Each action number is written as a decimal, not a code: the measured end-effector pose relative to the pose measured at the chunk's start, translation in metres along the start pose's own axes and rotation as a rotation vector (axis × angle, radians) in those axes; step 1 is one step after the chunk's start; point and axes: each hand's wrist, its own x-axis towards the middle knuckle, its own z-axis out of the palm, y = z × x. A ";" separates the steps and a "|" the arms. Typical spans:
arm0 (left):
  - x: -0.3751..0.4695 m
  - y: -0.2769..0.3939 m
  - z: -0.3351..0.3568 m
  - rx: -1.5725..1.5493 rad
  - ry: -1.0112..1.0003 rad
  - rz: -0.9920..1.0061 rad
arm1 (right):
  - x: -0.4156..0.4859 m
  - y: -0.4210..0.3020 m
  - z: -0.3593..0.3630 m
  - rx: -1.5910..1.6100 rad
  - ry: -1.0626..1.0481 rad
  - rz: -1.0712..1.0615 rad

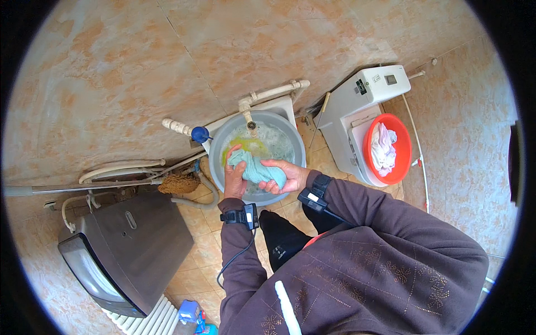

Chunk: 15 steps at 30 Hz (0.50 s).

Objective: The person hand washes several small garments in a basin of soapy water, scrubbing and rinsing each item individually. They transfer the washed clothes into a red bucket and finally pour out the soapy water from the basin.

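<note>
Both my hands grip a light turquoise cloth [259, 169], bunched and twisted, over a grey round basin [299, 146]. My left hand [235, 173] is closed round the cloth's left end, and my right hand [289, 173] holds its right end. Foamy water [280, 136] fills part of the basin, and a yellow-green thing [249, 144] lies in it at the left, partly hidden by my hands. The basin rests on a white sink [288, 105], below a tap [251, 124] that juts out from the white pipework.
On the right, a red basin [407, 146] of pale clothes [383, 148] stands on a white appliance [347, 138]. A dark grey washing machine [138, 238] occupies the left. Near it are a brown mop head [179, 183], a hose [205, 205] and, lower down, a blue container [189, 310].
</note>
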 end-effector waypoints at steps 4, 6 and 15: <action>0.016 0.013 -0.003 0.340 0.020 -0.117 | -0.001 -0.009 0.008 -0.537 0.211 -0.092; 0.023 0.019 0.002 0.482 0.013 -0.135 | 0.001 -0.012 0.012 -0.797 0.278 -0.213; 0.045 0.021 0.023 1.316 -0.020 0.092 | 0.009 -0.025 0.016 -1.812 0.589 -0.447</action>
